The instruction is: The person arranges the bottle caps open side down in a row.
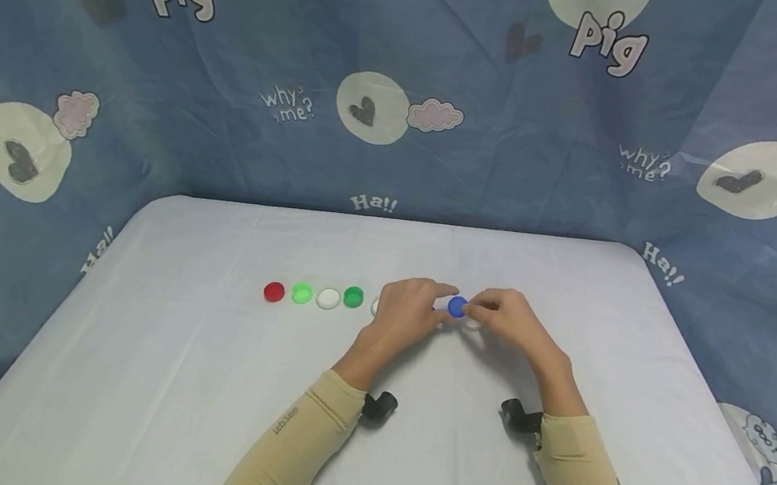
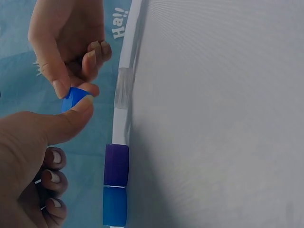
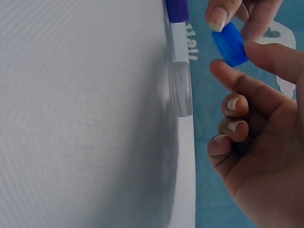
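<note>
Between both hands, a little above the table, is a blue bottle cap [image 1: 456, 307]. My right hand [image 1: 506, 318] pinches it from the right with thumb and forefinger. From the left, the thumb and forefinger of my left hand [image 1: 410, 306] close around the same cap. Its side faces the camera in the right wrist view, where the cap [image 3: 231, 44] sits between the fingertips. Below it on the table stands a clear cap [image 3: 180, 89]. Beside that, the left wrist view shows a purple cap [image 2: 117, 165] and another blue cap [image 2: 115, 206], which my left hand mostly hides from above.
Leftward along the same row lie a red cap [image 1: 274, 291], a light green cap [image 1: 302, 293], a white cap [image 1: 328, 298] and a dark green cap [image 1: 353, 296]. The white table [image 1: 209, 398] ends at a blue printed cloth [image 1: 228, 126] behind.
</note>
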Motion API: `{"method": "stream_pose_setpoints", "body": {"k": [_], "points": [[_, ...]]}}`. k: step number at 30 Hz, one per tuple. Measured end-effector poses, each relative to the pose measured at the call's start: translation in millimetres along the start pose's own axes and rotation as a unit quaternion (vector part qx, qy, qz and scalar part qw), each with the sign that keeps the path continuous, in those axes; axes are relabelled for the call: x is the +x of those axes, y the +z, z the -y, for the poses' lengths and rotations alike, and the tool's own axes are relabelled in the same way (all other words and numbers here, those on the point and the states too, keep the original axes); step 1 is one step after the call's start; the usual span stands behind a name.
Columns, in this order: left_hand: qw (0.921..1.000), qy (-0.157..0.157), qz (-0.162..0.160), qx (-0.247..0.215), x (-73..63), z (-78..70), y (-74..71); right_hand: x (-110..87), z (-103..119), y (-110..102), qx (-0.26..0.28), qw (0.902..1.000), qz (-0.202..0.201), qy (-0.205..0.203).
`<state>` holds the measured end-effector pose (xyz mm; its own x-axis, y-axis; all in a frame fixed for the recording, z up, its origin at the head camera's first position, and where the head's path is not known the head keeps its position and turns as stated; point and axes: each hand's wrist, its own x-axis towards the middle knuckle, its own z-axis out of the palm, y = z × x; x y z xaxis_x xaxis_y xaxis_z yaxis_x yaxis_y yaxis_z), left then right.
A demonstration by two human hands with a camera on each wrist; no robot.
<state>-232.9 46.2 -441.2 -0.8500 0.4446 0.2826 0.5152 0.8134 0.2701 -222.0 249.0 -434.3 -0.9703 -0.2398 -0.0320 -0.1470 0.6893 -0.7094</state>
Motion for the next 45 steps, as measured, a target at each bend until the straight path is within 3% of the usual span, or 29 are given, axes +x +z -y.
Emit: {"method": "stream_pose_setpoints", "body": {"k": [11, 21, 28, 45], "points": [[0.9999, 0.008, -0.01, -0.001, -0.3, 1.2, -0.2, 0.1, -2.0, 0.7, 0.002, 0.9999, 0.01, 0.014], [0.9996, -0.02, 0.016, -0.01, -0.1, 3.0, -1.7, -1.6, -0.1, -1.9, -0.019, 0.9997, -0.015, -0.009], [0.9994, -0.019, 0.019, -0.022, 0.4, 3.5, 0.3, -2.7, 2.7, -0.2, -0.011, 0.9988, -0.023, -0.042], [0.9985, -0.038, 0.033, -0.021, 0.6, 2.3, 2.3, -0.3, 1.8, 3.9, -0.025, 0.998, -0.029, -0.05]]}}
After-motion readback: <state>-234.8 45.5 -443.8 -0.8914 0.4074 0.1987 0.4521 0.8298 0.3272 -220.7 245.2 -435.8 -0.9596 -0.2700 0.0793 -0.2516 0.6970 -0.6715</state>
